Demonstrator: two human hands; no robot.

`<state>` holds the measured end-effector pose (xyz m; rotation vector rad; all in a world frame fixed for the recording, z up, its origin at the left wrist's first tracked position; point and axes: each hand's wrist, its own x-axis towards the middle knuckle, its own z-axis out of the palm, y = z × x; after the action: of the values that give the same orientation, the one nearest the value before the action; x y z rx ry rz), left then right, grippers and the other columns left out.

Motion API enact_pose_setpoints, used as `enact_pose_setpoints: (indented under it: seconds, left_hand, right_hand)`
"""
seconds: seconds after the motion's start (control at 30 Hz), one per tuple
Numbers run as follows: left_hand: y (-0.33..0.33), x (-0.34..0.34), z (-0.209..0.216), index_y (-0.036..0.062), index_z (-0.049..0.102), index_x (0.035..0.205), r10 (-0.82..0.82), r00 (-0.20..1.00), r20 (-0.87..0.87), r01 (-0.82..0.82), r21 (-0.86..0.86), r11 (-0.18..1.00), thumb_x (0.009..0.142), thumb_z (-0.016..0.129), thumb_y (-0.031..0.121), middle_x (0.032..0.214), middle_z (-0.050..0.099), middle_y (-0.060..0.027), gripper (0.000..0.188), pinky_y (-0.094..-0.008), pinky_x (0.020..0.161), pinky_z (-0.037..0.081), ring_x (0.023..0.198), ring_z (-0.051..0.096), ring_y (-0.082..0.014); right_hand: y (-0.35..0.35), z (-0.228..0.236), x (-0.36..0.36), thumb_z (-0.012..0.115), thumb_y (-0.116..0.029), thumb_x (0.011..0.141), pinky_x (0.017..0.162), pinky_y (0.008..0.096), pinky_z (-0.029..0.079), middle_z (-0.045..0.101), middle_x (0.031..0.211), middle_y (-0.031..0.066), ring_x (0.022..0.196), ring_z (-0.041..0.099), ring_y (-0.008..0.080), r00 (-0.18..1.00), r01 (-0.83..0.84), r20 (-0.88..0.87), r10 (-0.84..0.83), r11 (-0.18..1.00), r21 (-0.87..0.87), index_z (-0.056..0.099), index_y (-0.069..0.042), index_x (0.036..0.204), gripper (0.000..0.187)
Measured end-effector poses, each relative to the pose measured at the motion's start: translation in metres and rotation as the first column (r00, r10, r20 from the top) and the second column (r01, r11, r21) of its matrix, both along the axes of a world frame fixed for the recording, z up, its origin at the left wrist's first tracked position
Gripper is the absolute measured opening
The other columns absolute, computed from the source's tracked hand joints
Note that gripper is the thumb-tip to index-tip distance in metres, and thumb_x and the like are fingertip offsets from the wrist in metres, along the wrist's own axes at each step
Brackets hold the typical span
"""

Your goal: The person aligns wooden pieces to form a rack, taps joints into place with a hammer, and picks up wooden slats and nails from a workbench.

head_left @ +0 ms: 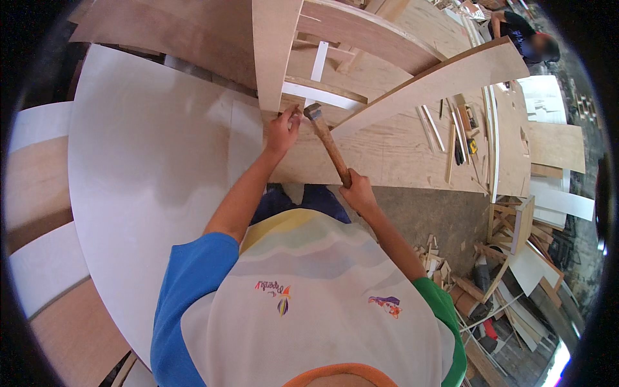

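Pale shirt (322,290) bulging below, my right hand (360,191) gripping a hammer (333,148), left hand (282,133) sitting beside wooden frame (276,58), grip unclear

At centre, the hammer (330,147) has a dark grey head (313,111) and a brown handle (334,156); above it, the wooden frame (276,51) is pale tan with a pinkish-brown curved rail (380,35) and a plain white strip (325,95), over a light tan tabletop (380,155) with faint darker grain. A milky white panel (155,142) fills the left, and a yellow-and-black tape measure (472,146) sits at right. At lower centre, the shirt (322,309) is whitish with wavy yellow and grey bands and small multicoloured motifs, its left-hand sleeve (184,284) blue, its right-hand sleeve (445,316) green, its collar (342,369) at the bottom edge orange.
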<state>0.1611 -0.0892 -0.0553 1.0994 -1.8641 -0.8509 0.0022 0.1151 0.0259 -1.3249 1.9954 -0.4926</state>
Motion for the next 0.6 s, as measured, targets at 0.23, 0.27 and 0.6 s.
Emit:
enact_pose_setpoints:
  seconds: [0.23, 0.27, 0.6]
  left_hand:
    - [-0.001, 0.0, -0.014, 0.005, 0.06, 0.114, 0.006, 0.999, -0.035, -0.007, -0.025, 1.0, 0.087, 0.062, 0.015, 0.09, 0.069, -0.0116, 0.029, -0.034, 0.07, 0.054, 0.08, 0.069, -0.0245]
    - [-0.002, 0.001, -0.015, 0.0049, 0.06, 0.114, 0.007, 1.0, -0.018, -0.007, -0.026, 1.0, 0.087, 0.062, 0.015, 0.09, 0.069, -0.0115, 0.029, -0.034, 0.07, 0.054, 0.081, 0.069, -0.0245]
    - [0.0, 0.001, -0.009, 0.0039, 0.058, 0.113, -0.013, 0.998, -0.065, 0.012, -0.019, 1.0, 0.085, 0.061, 0.011, 0.09, 0.069, -0.0121, 0.029, -0.0337, 0.071, 0.054, 0.081, 0.069, -0.0254]
  right_hand:
    - [-0.004, 0.005, -0.003, 0.061, -0.006, 0.072, 0.063, 0.049, 0.047, 0.058, 0.07, 0.027, 0.072, 0.06, 0.0465, 1.0, -0.015, -0.003, 0.015, 1.0, 0.009, 0.051, 0.004, 0.087, 0.02]
    - [-0.002, 0.009, -0.001, 0.061, -0.006, 0.072, 0.064, 0.0491, 0.047, 0.059, 0.07, 0.027, 0.073, 0.06, 0.0465, 1.0, 0.006, 0.009, -0.006, 1.0, 0.02, 0.052, 0.004, 0.088, 0.021]
    - [-0.001, 0.005, -0.001, 0.063, -0.007, 0.072, 0.068, 0.051, 0.047, 0.061, 0.078, 0.0271, 0.079, 0.06, 0.0471, 1.0, 0.016, 0.021, -0.017, 0.996, 0.085, 0.053, 0.002, 0.09, 0.023]
